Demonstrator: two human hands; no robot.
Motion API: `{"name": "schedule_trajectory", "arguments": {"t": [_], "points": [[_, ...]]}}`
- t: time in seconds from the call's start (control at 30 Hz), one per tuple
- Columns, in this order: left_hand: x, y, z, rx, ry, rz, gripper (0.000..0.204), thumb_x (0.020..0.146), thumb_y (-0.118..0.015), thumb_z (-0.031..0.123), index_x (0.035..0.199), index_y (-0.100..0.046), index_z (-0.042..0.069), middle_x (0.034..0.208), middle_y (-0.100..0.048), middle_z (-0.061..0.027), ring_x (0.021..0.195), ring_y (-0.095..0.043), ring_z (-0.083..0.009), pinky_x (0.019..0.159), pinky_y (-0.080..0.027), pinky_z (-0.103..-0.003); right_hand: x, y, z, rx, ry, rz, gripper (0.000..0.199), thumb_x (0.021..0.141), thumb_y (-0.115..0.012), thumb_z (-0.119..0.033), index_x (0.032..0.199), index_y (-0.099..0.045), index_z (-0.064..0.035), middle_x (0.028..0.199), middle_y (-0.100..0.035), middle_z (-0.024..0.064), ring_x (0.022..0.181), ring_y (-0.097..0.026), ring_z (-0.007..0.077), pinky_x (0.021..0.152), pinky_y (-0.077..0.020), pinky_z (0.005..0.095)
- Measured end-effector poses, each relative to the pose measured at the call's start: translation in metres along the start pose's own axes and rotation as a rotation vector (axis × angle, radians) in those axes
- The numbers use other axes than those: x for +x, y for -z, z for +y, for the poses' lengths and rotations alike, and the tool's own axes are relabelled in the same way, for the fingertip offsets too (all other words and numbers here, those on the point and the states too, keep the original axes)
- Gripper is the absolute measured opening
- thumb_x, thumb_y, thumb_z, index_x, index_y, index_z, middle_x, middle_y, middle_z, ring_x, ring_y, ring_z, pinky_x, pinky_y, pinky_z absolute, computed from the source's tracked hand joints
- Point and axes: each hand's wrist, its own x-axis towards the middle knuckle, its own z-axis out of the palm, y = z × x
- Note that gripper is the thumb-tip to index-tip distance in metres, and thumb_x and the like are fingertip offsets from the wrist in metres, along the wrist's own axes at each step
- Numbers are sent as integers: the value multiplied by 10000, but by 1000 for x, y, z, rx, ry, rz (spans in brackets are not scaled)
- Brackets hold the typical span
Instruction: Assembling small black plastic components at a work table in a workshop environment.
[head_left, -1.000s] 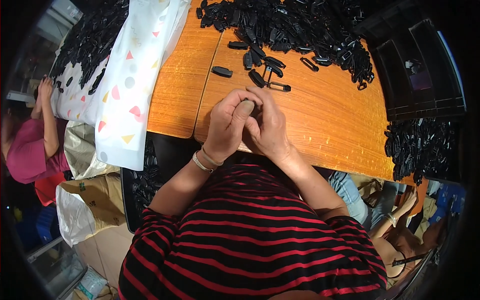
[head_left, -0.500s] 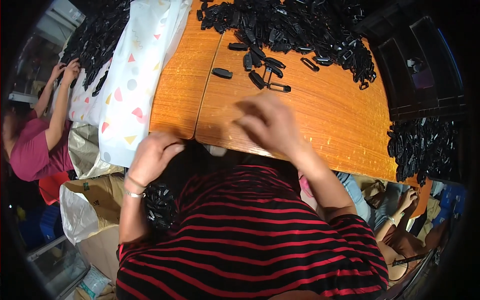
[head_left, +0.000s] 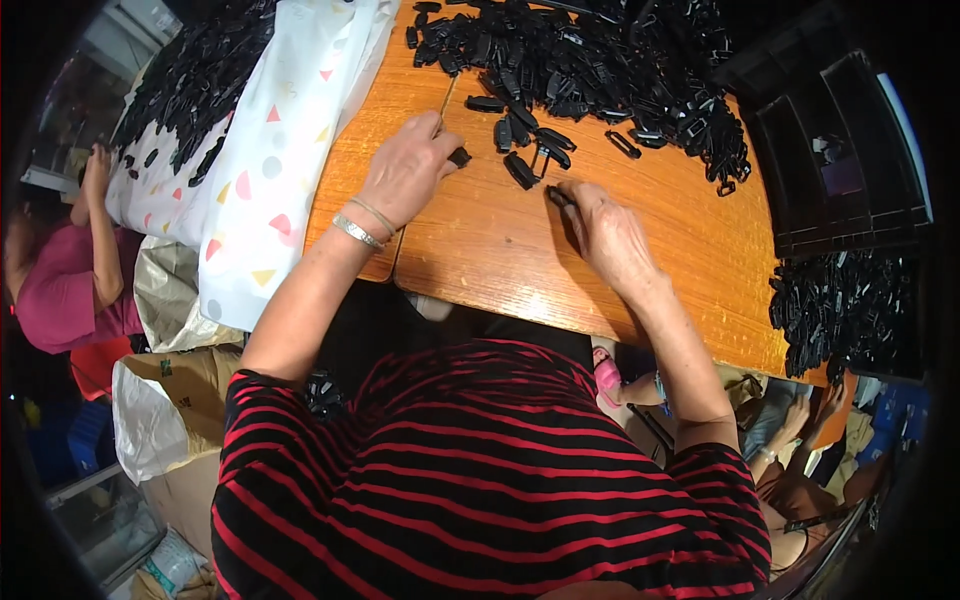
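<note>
My left hand (head_left: pixel 408 172) reaches over the table's left part, fingers closed on a small oblong black plastic piece (head_left: pixel 459 157) that sticks out past the fingertips. To the right, my right hand (head_left: pixel 612 232) rests low over the wood, its thumb and fingers pinching a black plastic frame piece (head_left: pixel 560 196). Between and beyond the hands lie several loose black pieces (head_left: pixel 520 170), some solid and some open frames. A large heap of the same black pieces (head_left: pixel 570 60) covers the far side of the wooden table (head_left: pixel 480 240).
A patterned white plastic sheet (head_left: pixel 262 190) hangs along the table's left edge. Another black heap (head_left: pixel 835 310) lies at the right, below a dark crate (head_left: pixel 840 150). A person in a maroon top (head_left: pixel 75 290) sits at left. Another person's hands (head_left: pixel 795 420) show at lower right.
My left hand has risen from the table's near edge onto the solid black piece. My right hand has shifted right and taken hold of a frame piece.
</note>
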Motion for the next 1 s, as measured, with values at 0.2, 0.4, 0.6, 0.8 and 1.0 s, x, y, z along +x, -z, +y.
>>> {"name": "schedule_trajectory", "arguments": {"t": [0.2,0.4,0.6,0.8,1.0], "points": [[13,-6,-7,54,-112,15,223,741,-727,81,934,-634,16,918,-535,-126,899,-552,-312,761,-494,-387,-6,-6,3,77,-55,124,151,864,-634,-20,1009,-609,16,918,-625,180,806,-648,370,680,-533,413],[-3,-7,16,-702,395,-9,236,885,-647,56,1116,-613,19,884,-631,-23,757,-607,-133,685,-491,-257,-11,-5,3,85,-14,158,136,833,-693,-65,918,-606,-4,937,-593,148,746,-630,343,609,-511,407],[-16,-14,36,-1389,529,15,256,933,-599,66,1174,-577,-19,979,-649,-28,802,-600,-71,713,-491,-200,-5,1,0,-118,-47,56,151,843,-686,-64,948,-595,-6,895,-612,140,717,-644,285,607,-517,366],[-20,-7,61,-1605,554,15,263,938,-580,55,1194,-562,-3,1016,-657,-43,820,-601,-77,740,-491,-202,1,2,-44,648,-162,172,225,948,-570,-45,1162,-517,0,827,-604,27,704,-588,76,601,-487,226],[-25,-10,63,-1665,579,50,255,930,-590,52,1178,-575,-5,983,-664,-23,815,-614,-71,727,-484,-202,-3,-18,-61,843,-92,302,242,929,-598,-23,1166,-555,0,906,-628,66,754,-616,98,673,-508,228]]}}
